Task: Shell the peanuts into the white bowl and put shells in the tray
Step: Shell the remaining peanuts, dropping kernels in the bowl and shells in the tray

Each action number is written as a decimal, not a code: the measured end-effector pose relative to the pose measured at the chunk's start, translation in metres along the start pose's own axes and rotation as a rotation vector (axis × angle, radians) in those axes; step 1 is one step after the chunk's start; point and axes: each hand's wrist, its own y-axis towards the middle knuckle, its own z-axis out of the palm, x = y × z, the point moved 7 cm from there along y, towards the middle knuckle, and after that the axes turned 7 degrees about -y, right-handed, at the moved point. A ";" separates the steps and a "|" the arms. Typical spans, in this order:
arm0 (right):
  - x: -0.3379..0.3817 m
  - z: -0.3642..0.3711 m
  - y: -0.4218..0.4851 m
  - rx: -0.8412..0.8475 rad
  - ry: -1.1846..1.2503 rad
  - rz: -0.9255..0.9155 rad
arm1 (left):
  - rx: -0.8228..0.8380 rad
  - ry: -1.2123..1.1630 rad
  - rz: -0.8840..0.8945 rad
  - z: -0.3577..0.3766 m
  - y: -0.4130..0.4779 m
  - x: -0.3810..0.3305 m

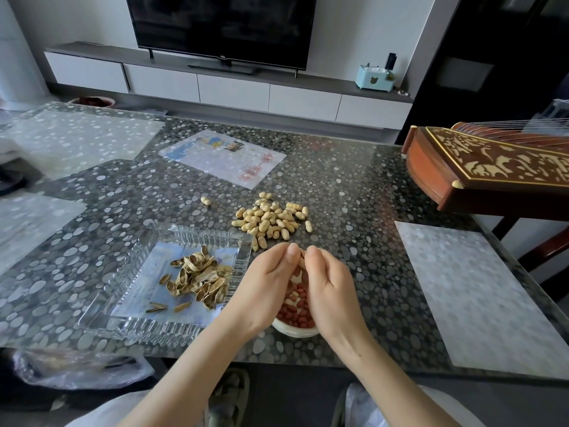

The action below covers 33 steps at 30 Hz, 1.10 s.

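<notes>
My left hand (264, 285) and my right hand (329, 288) meet above the white bowl (295, 330), fingertips pinched together on a peanut (302, 253) that is mostly hidden between them. Red-skinned kernels (297, 303) fill the bowl below my palms. A pile of unshelled peanuts (271, 221) lies just beyond my hands, with one stray peanut (205, 200) off to its left. The clear glass tray (129, 266) sits left of the bowl and holds a heap of empty shells (200, 277).
A carved wooden zither (492, 167) juts over the table's right side. A printed sheet (221, 157) lies under the glass top farther back. Pale mats lie at the right (480, 291) and left. Plastic bags hang below the near edge.
</notes>
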 end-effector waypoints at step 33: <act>-0.025 -0.032 0.023 0.091 -0.663 -0.034 | -0.364 0.474 -0.148 -0.078 0.011 0.002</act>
